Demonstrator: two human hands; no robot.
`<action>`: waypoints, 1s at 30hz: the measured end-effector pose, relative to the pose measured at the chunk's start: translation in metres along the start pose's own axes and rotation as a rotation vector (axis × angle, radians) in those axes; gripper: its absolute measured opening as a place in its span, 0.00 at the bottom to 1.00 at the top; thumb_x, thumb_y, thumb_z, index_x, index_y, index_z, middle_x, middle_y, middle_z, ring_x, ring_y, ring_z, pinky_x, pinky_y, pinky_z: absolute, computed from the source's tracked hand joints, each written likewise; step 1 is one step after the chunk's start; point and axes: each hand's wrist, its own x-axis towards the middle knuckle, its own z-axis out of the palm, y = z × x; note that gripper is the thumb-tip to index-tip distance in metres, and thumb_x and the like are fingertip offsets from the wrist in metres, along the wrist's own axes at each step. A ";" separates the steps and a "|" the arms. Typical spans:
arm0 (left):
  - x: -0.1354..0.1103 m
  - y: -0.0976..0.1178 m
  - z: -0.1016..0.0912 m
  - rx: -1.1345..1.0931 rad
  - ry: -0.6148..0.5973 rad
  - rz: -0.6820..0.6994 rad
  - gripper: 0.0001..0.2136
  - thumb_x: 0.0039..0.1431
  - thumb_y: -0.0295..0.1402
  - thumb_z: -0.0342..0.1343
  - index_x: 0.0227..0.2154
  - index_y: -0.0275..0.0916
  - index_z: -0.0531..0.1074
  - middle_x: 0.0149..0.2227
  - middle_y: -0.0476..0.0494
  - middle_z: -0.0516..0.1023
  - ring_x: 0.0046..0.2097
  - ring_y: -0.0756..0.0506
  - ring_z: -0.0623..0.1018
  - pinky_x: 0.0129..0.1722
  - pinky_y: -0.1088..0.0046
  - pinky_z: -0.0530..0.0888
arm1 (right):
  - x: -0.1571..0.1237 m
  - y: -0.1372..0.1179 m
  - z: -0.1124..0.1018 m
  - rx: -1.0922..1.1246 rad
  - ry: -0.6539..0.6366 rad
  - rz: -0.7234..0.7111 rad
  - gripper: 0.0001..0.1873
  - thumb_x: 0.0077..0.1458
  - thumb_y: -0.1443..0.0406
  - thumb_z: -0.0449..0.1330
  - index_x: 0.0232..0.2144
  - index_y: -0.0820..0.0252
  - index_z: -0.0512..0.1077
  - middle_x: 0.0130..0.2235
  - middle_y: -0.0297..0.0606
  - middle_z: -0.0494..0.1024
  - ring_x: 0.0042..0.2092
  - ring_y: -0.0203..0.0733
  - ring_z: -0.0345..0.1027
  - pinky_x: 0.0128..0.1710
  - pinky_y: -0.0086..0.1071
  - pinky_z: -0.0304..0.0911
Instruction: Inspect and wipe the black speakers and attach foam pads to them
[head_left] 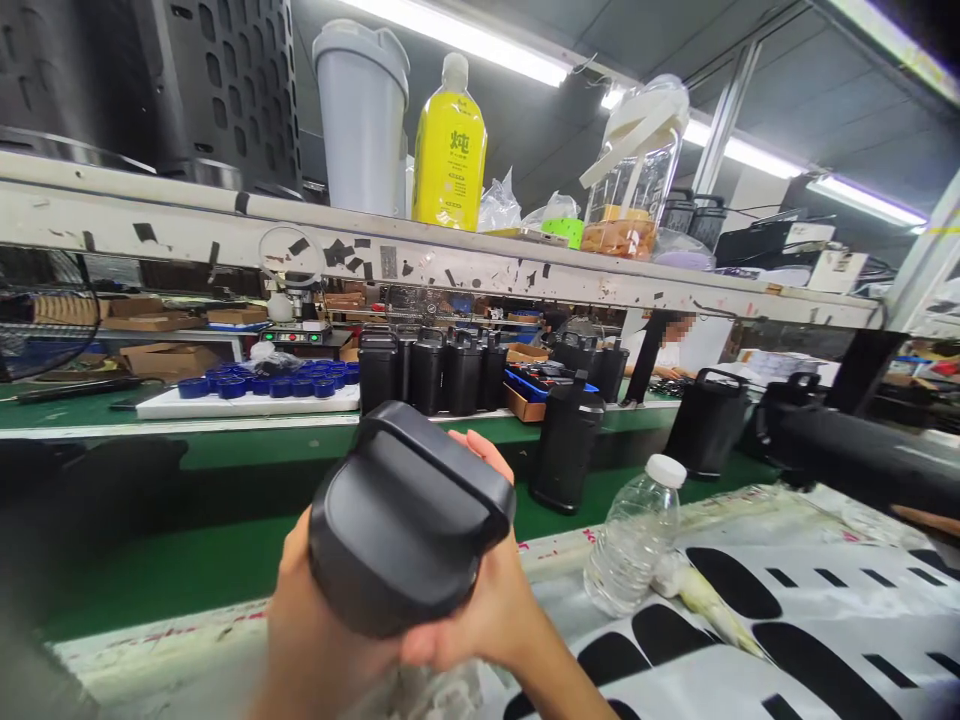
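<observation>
Between both hands I hold a black canister (397, 520), its rounded top with a bar handle tilted towards me. My left hand (307, 610) wraps its left side, partly blurred, with most fingers hidden. My right hand (487, 600) grips the right side; its thumb lies along the near lower edge and some fingertips show behind the handle. The canister's underside is out of sight. Beyond my right hand, a similar black canister (568, 445) stands upright on the green bench. A clear plastic bottle (634, 535) with a white cap is to the right of my hands.
Blue round parts (262, 380) sit on a white tray (247, 404) at the back, beside a row of black canisters (427, 370). Black-patterned sheets (720, 690) lie at the right. A shelf (465, 260) overhead holds a yellow bottle (450, 150). Another person (667, 350) is behind.
</observation>
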 end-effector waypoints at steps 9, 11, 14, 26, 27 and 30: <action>0.002 -0.028 0.018 0.453 0.000 0.264 0.46 0.43 0.60 0.61 0.59 0.38 0.54 0.53 0.27 0.66 0.51 0.27 0.73 0.44 0.53 0.76 | 0.000 0.055 -0.021 0.130 0.103 0.183 0.60 0.39 0.46 0.72 0.64 0.61 0.46 0.62 0.51 0.61 0.62 0.46 0.62 0.62 0.35 0.60; 0.010 -0.044 0.016 0.508 -0.008 0.399 0.50 0.41 0.58 0.64 0.62 0.38 0.50 0.54 0.26 0.66 0.50 0.27 0.74 0.41 0.51 0.78 | -0.001 0.058 -0.025 0.122 0.122 0.214 0.59 0.40 0.47 0.72 0.65 0.61 0.47 0.63 0.51 0.59 0.63 0.48 0.59 0.65 0.38 0.56; 0.029 -0.063 0.002 0.428 -0.223 0.510 0.47 0.46 0.54 0.63 0.65 0.50 0.46 0.59 0.36 0.66 0.55 0.33 0.73 0.48 0.50 0.77 | 0.001 0.057 -0.032 0.090 0.160 0.247 0.59 0.41 0.46 0.71 0.65 0.60 0.47 0.63 0.49 0.59 0.63 0.47 0.59 0.65 0.38 0.55; 0.042 -0.101 -0.009 -0.003 -0.596 -0.220 0.44 0.43 0.56 0.61 0.63 0.45 0.59 0.63 0.42 0.65 0.64 0.33 0.65 0.64 0.55 0.63 | 0.008 0.070 -0.044 0.051 0.212 0.409 0.66 0.47 0.35 0.60 0.70 0.63 0.33 0.68 0.49 0.49 0.69 0.44 0.49 0.70 0.40 0.46; 0.043 -0.099 -0.008 0.027 -0.587 -0.230 0.46 0.41 0.56 0.62 0.64 0.43 0.58 0.62 0.42 0.66 0.64 0.33 0.65 0.63 0.56 0.64 | 0.006 0.075 -0.042 0.023 0.221 0.436 0.62 0.50 0.35 0.56 0.70 0.63 0.34 0.69 0.48 0.47 0.70 0.43 0.46 0.71 0.39 0.43; 0.046 -0.095 -0.004 0.121 -0.540 -0.260 0.49 0.39 0.59 0.60 0.64 0.40 0.57 0.61 0.40 0.67 0.63 0.34 0.66 0.63 0.57 0.64 | -0.001 0.085 -0.030 -0.089 0.234 0.519 0.52 0.58 0.36 0.48 0.70 0.64 0.42 0.70 0.44 0.44 0.72 0.40 0.38 0.72 0.38 0.35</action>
